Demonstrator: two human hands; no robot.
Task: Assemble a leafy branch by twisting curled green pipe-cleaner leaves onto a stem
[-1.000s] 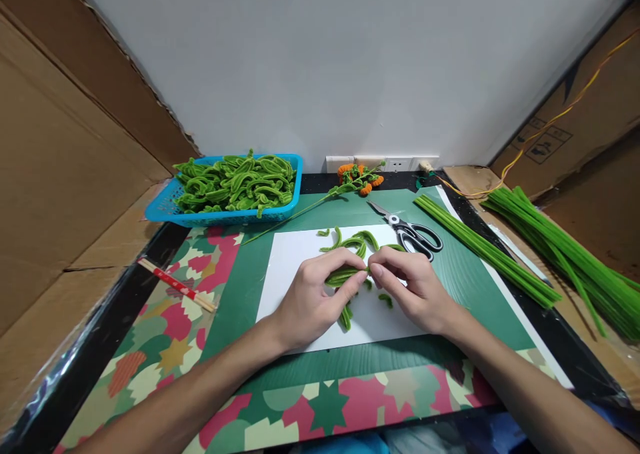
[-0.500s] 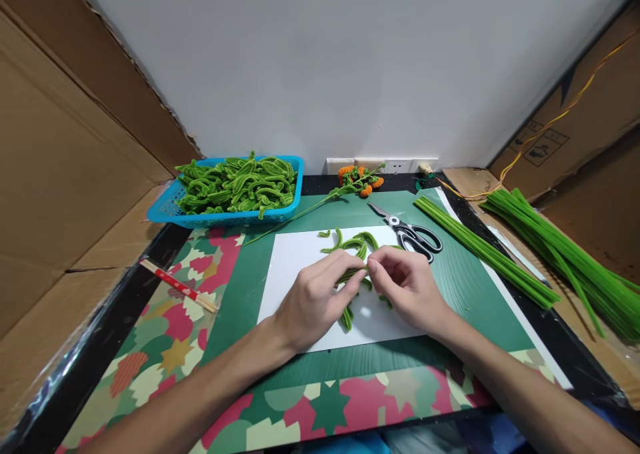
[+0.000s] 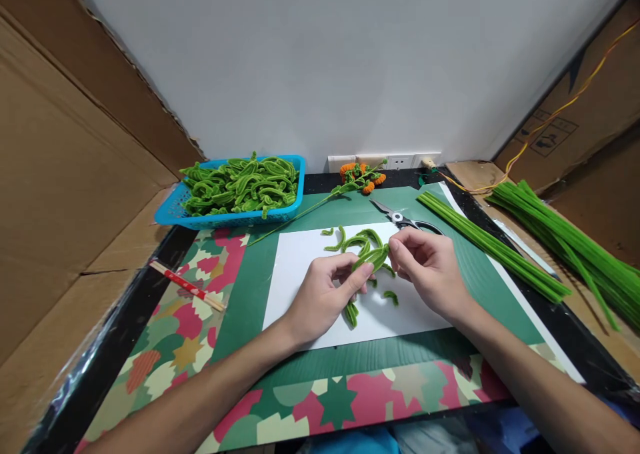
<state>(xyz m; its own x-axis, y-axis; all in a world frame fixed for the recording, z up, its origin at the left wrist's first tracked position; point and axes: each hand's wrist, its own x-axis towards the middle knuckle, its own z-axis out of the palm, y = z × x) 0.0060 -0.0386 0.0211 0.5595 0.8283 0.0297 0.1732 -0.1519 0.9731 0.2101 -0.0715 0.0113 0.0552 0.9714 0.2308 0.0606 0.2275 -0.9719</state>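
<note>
A looped green fuzzy piece (image 3: 371,259) is pinched between the thumb and fingers of my left hand (image 3: 327,293). The fingertips of my right hand (image 3: 427,267) are closed on the right end of that same piece. Short curved green pieces (image 3: 370,235) lie on the white sheet (image 3: 287,267) behind and below my hands, and one small curl (image 3: 391,298) rests between them. Black-handled scissors (image 3: 397,218) lie just behind my right hand, their handles partly hidden by it.
A blue basket (image 3: 173,204) heaped with green loops stands at the back left. An orange flower stem (image 3: 350,184) lies behind the sheet. Green stems (image 3: 490,244) and a larger bundle (image 3: 570,241) are at the right. Chopsticks (image 3: 187,286) lie at the left.
My hands have drawn slightly apart, the right one moving right and up, and the looped green piece now shows clearly between them. The view has shifted a little.
</note>
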